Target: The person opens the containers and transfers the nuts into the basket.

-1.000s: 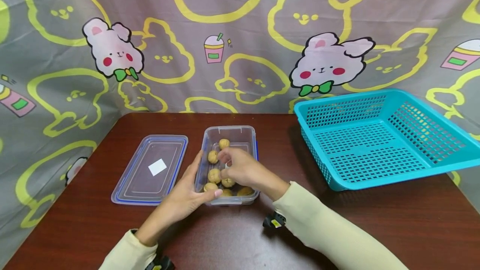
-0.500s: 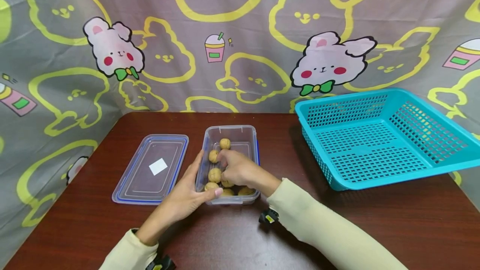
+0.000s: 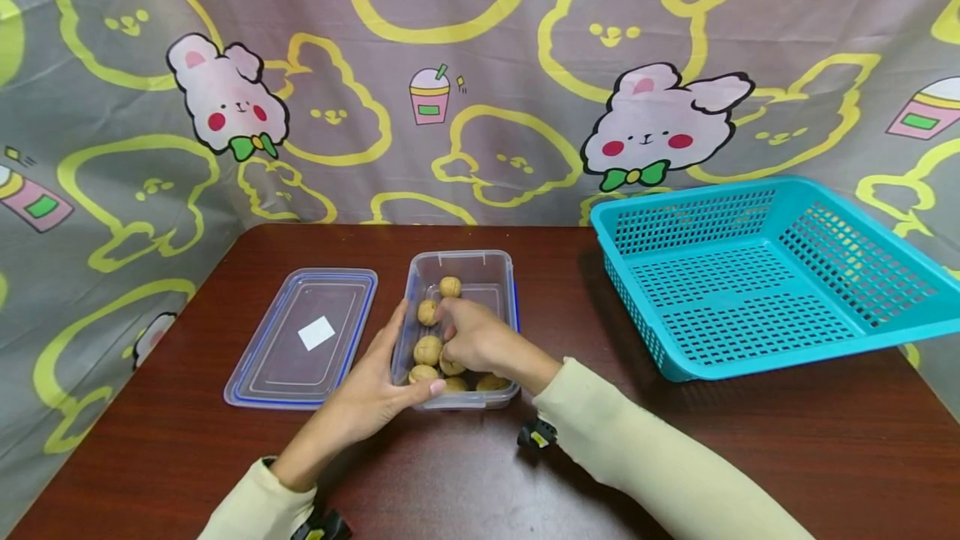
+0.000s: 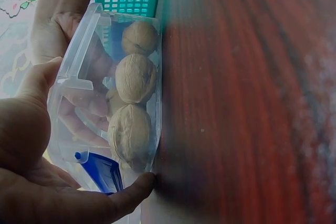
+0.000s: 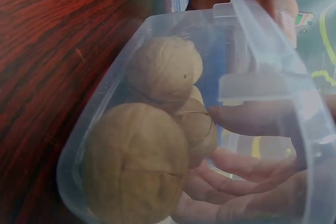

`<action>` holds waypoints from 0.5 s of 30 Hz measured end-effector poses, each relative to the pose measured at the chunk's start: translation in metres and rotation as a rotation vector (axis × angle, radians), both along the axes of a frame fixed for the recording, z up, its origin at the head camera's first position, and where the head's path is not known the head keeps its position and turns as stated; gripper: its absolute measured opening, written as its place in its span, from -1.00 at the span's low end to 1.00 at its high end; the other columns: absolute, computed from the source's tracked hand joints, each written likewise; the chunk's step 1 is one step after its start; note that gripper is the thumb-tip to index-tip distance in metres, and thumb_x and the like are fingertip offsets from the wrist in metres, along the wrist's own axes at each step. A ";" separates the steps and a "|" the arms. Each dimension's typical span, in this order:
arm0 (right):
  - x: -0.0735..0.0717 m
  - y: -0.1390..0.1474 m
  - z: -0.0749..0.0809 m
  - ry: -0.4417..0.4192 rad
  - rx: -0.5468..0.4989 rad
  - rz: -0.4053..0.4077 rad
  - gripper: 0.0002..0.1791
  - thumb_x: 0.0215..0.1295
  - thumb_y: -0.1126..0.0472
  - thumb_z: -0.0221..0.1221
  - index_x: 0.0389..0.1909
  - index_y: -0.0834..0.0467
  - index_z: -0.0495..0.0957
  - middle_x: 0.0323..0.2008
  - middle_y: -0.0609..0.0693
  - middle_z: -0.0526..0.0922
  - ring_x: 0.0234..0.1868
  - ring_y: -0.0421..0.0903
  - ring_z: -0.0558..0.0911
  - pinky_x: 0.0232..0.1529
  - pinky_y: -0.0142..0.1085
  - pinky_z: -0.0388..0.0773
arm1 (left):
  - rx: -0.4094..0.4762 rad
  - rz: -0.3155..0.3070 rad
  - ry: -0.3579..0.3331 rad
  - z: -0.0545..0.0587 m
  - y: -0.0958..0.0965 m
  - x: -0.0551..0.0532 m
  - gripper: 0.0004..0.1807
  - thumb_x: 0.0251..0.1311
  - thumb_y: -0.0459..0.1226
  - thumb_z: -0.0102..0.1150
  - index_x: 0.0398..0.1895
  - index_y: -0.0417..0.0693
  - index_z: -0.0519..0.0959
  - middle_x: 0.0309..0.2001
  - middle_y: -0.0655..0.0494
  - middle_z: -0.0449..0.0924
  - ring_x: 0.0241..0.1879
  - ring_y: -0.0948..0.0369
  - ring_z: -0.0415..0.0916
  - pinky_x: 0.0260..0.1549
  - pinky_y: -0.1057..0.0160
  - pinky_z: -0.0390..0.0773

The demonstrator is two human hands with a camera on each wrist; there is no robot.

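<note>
A clear plastic food box [image 3: 480, 401] stands uncovered on the table, with several walnuts [image 3: 427, 350] inside. My left hand [image 3: 378, 386] grips its left side, thumb over the near rim and fingers along the wall. My right hand [image 3: 483, 340] is down inside the box. In the right wrist view its thumb and fingers close about a walnut [image 5: 197, 129], seen through the wall, which blurs the exact contact. Two more walnuts lie nearer that camera, the larger one [image 5: 136, 163] in front. The blue latch [image 4: 102, 171] hangs beside my left fingers in the left wrist view.
A clear lid [image 3: 292, 373] with a blue seal and a white label lies left of the box. The turquoise perforated basket [image 3: 720, 369] sits at the right of the brown table [image 3: 450, 473]. A patterned curtain [image 3: 495, 82] hangs behind.
My right hand has reached slightly left and deeper into the box, its fingers closing on a walnut. The walnuts by its thumb have shifted a little left. My left hand stays put.
</note>
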State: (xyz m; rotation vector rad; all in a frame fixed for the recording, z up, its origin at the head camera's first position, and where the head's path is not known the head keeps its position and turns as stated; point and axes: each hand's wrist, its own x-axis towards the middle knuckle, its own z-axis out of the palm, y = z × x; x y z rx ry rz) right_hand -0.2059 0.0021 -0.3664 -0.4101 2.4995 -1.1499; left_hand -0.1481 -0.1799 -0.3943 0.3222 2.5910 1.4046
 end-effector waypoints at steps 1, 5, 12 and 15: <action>0.000 0.000 0.001 0.005 -0.002 0.000 -0.39 0.00 0.60 0.24 0.17 0.28 0.56 -0.18 0.16 0.65 -0.22 -0.04 0.54 -0.32 -0.33 0.46 | -0.002 0.000 -0.002 0.000 0.000 0.000 0.32 0.18 -0.07 0.52 0.73 -0.07 -0.29 0.62 -0.43 -0.07 0.56 -0.29 0.09 0.52 -0.34 0.11; 0.001 0.003 0.004 0.026 -0.024 0.000 -0.39 -0.01 0.59 0.24 0.18 0.31 0.57 -0.16 0.17 0.66 -0.21 -0.04 0.55 -0.26 -0.32 0.49 | 0.001 0.003 -0.017 0.001 0.000 0.000 0.34 0.18 -0.07 0.53 0.73 -0.05 -0.31 0.62 -0.42 -0.08 0.56 -0.28 0.09 0.52 -0.34 0.10; 0.002 0.010 0.015 0.057 -0.035 0.001 -0.72 0.02 0.51 0.24 -0.19 0.32 0.70 -0.31 0.04 0.67 -0.29 -0.12 0.53 -0.28 -0.37 0.48 | 0.003 0.006 -0.040 0.002 -0.001 0.001 0.35 0.17 -0.06 0.53 0.74 0.00 -0.33 0.63 -0.39 -0.09 0.55 -0.27 0.11 0.50 -0.35 0.13; 0.003 0.014 0.021 0.059 -0.042 0.002 -0.84 0.09 0.46 0.24 -0.30 0.29 0.73 -0.36 -0.02 0.65 -0.34 -0.15 0.49 -0.36 -0.41 0.42 | 0.001 0.003 -0.040 0.002 -0.001 0.001 0.35 0.18 -0.06 0.52 0.73 -0.01 -0.34 0.64 -0.39 -0.11 0.55 -0.28 0.11 0.50 -0.36 0.14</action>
